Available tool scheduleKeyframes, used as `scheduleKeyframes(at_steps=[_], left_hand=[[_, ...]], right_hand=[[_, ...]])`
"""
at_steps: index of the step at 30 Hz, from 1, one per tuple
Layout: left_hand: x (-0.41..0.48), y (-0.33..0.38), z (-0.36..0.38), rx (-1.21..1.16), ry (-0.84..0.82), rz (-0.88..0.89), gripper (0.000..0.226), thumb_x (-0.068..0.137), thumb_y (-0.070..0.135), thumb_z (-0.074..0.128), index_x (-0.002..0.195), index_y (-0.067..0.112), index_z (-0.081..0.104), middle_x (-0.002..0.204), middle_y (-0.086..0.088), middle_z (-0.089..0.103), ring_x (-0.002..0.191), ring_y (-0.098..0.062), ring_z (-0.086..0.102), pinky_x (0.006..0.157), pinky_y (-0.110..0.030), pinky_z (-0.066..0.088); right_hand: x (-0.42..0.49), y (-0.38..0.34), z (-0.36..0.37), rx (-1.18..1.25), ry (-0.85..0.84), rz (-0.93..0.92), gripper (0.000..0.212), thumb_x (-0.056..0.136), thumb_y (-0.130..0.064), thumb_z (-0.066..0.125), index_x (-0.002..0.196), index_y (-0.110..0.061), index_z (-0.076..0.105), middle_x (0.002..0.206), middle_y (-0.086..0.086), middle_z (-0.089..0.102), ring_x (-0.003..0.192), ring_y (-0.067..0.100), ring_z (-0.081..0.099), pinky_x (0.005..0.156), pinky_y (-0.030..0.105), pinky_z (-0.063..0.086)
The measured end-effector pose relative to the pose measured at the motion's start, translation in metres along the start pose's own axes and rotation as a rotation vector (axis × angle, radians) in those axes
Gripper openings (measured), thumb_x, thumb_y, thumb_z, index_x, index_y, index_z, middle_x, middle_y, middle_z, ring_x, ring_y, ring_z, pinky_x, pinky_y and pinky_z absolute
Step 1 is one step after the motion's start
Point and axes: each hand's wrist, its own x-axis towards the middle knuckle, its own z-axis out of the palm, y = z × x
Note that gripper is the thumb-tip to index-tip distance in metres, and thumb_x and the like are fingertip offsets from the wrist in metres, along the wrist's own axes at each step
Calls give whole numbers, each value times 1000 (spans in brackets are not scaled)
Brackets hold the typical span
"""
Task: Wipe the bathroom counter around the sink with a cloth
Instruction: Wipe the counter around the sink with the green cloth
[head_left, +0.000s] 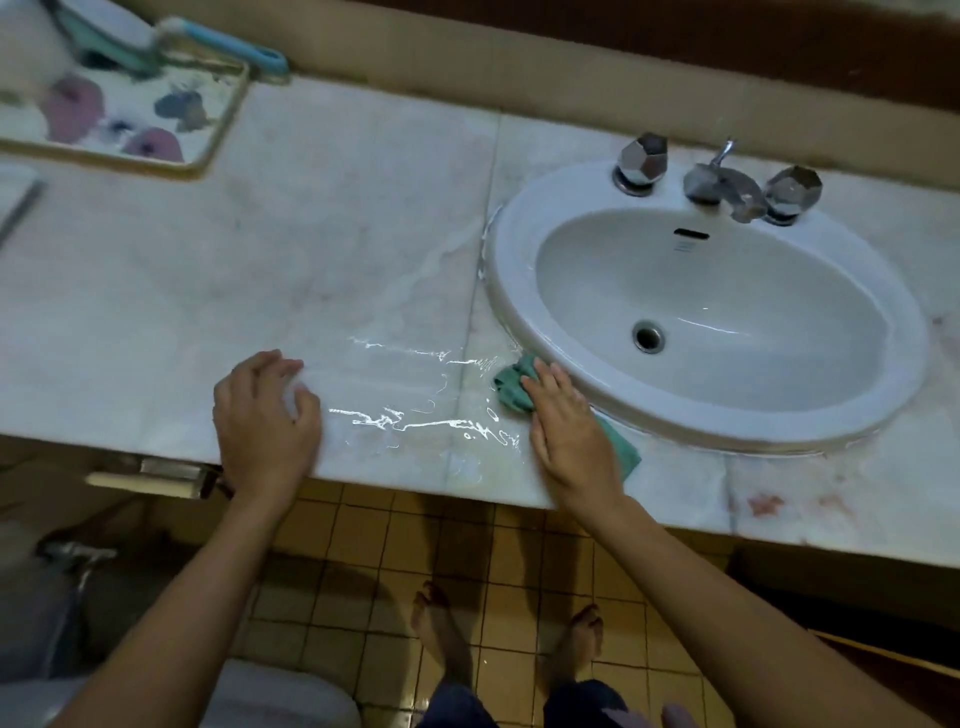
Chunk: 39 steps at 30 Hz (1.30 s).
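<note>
Now the right grip (566, 431), fingers flat, presses the green cloth (511, 387) on the bench (311, 260) against the sink rim (506, 291); left grip (265, 415) rests empty. Best hug the rim with even pressure, overlapping the water streaks (415, 418).

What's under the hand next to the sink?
A green cloth, pressed on the wet counter beside the sink. Its ends stick out past the fingers and near the wrist; the right hand covers its middle.

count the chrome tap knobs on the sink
2: left knob sits left of the spout, right knob right of it; none appear hidden.
</note>
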Motion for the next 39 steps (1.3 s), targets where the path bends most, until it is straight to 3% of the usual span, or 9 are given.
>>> scheduleKeyframes(at_steps=[5, 10, 18, 22, 25, 29, 33, 36, 39], left_hand=[[2, -3, 0, 16, -12, 21, 31, 85, 12, 58, 115, 12, 65, 127, -6, 55, 116, -29, 45, 92, -40, 43], [2, -5, 1, 4, -4, 18, 32, 85, 17, 55, 115, 13, 65, 126, -5, 55, 115, -27, 46, 90, -37, 43], [4, -3, 0, 23, -33, -9, 34, 84, 21, 51, 114, 14, 65, 126, -5, 56, 116, -28, 46, 92, -41, 44], [2, -4, 1, 14, -13, -1, 32, 83, 18, 54, 112, 14, 66, 125, -5, 57, 114, -30, 48, 89, -42, 46], [2, -4, 1, 13, -17, -6, 32, 83, 18, 54, 113, 15, 66, 126, -5, 57, 115, -30, 48, 89, -44, 47], [3, -3, 2, 11, -12, -12, 33, 83, 19, 54, 113, 15, 67, 126, -4, 57, 114, -29, 48, 89, -44, 47], [2, -4, 2, 18, 8, -6, 33, 82, 18, 53, 112, 14, 67, 124, -5, 58, 112, -29, 49, 87, -41, 46], [2, -6, 3, 33, 12, 14, 33, 83, 18, 53, 112, 14, 67, 124, -5, 59, 110, -27, 49, 84, -40, 46], [2, -8, 3, 44, 9, 23, 32, 83, 17, 56, 113, 14, 66, 124, -5, 58, 111, -26, 48, 84, -39, 46]], right_hand=[[71, -34, 13, 46, -43, -33, 51, 95, -19, 34, 144, -7, 40, 155, 11, 29, 145, 25, 22, 117, 32, 9], [118, -62, 19, 34, -134, -200, 51, 93, -23, 34, 143, -16, 44, 156, 5, 30, 145, 21, 23, 115, 32, 14], [42, -83, 27, 163, -270, -591, 39, 92, -19, 41, 123, -15, 64, 140, 4, 53, 132, 17, 46, 105, 30, 34], [3, -76, 12, 354, -381, -367, 38, 92, -21, 44, 124, -17, 64, 134, -7, 58, 124, 13, 54, 104, 31, 41], [-6, -74, -18, 595, -432, -9, 30, 95, -14, 47, 117, -19, 67, 111, -11, 68, 99, -3, 62, 86, 15, 45], [29, -74, -57, 771, -187, 201, 21, 91, -12, 51, 100, -18, 69, 83, -15, 66, 72, -12, 57, 71, 13, 42], [109, -85, -60, 557, 68, 168, 27, 93, -7, 47, 95, -23, 68, 74, -12, 62, 67, -3, 53, 67, 19, 39], [177, -81, -24, 300, 87, 106, 33, 96, -15, 39, 120, -17, 61, 103, 9, 67, 91, 22, 58, 77, 31, 42], [220, -80, 22, -85, 37, 48, 38, 98, -20, 33, 133, -13, 47, 134, 17, 49, 121, 33, 44, 92, 39, 36]])
